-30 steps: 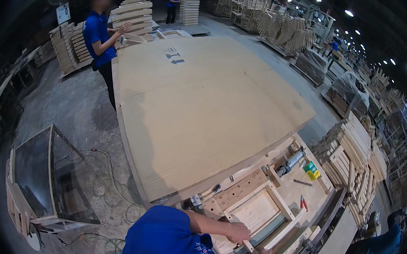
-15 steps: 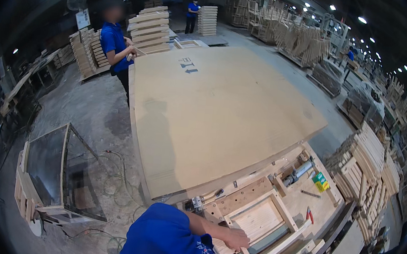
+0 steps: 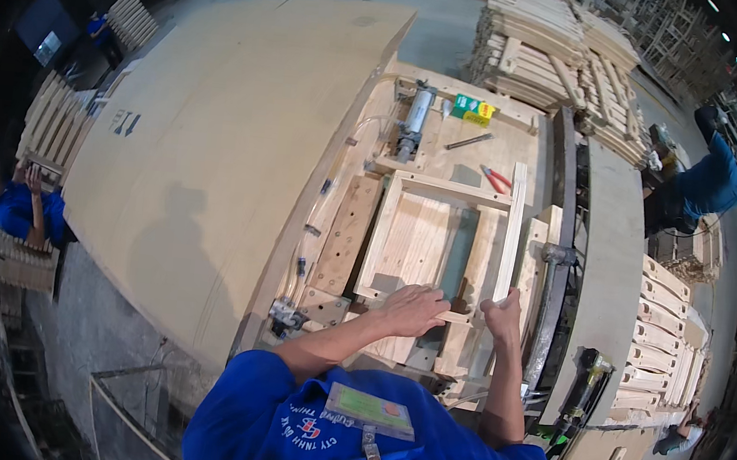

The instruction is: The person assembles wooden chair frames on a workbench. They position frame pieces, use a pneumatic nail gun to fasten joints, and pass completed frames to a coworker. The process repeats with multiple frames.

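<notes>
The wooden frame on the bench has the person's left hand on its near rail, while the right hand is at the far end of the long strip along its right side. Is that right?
Not quite: the head view shows the right hand at the near end of the long strip, not the far end. The left hand is on the near rail of the wooden frame, as stated.

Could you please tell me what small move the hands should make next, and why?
Perhaps press the wooden strip inward against the wooden frame with the right hand: the strip lies along the frame's right side, that hand is at its near end, and the left hand is on the frame's near rail.
</notes>
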### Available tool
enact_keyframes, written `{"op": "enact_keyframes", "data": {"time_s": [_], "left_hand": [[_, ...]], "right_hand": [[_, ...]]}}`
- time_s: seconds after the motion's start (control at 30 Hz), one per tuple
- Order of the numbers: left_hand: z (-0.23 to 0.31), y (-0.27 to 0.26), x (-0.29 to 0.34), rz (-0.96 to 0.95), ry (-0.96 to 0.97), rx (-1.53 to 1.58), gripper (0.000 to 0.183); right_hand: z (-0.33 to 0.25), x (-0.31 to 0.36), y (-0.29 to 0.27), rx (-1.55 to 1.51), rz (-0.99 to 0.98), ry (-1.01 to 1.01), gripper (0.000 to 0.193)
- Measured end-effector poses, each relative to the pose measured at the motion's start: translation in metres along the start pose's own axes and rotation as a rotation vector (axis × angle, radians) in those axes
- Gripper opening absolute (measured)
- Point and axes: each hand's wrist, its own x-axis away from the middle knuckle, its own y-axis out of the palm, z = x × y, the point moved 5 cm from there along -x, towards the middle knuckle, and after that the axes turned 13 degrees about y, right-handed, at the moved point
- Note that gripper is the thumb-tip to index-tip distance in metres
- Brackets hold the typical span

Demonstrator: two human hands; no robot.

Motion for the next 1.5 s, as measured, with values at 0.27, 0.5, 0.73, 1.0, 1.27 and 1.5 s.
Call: {"op": "enact_keyframes", "data": {"time_s": [0.27,0.5,0.73,1.0,1.27,1.5], "left_hand": [[0.016,-0.052,0.016,0.091,0.017,-0.045,0.044],[0.085,-0.199,0.034,0.826,0.109,0.454,0.072],[0.07,-0.24,0.129,1.562,0.247,1.081,0.063],[-0.051,-0.194,0.354,2.089,0.38,1.051,0.069],[-0.032,-0.182,0.526,2.097,-0.994,-0.235,0.075],[0.021,-0.185,0.437,1.122,-0.863,-0.367,0.055]], "right_hand": [[-0.054,0.053,-0.009,-0.212,0.016,-0.19,0.063],[-0.195,0.164,0.023,-0.413,0.07,-0.8,0.073],[-0.246,0.251,0.092,0.179,0.354,-1.625,0.075],[-0.187,0.264,0.119,0.339,0.02,-1.523,0.069],[-0.137,0.204,0.093,0.49,-0.089,-1.185,0.059],[-0.1,0.188,0.09,0.564,-0.166,-0.984,0.05]]}}
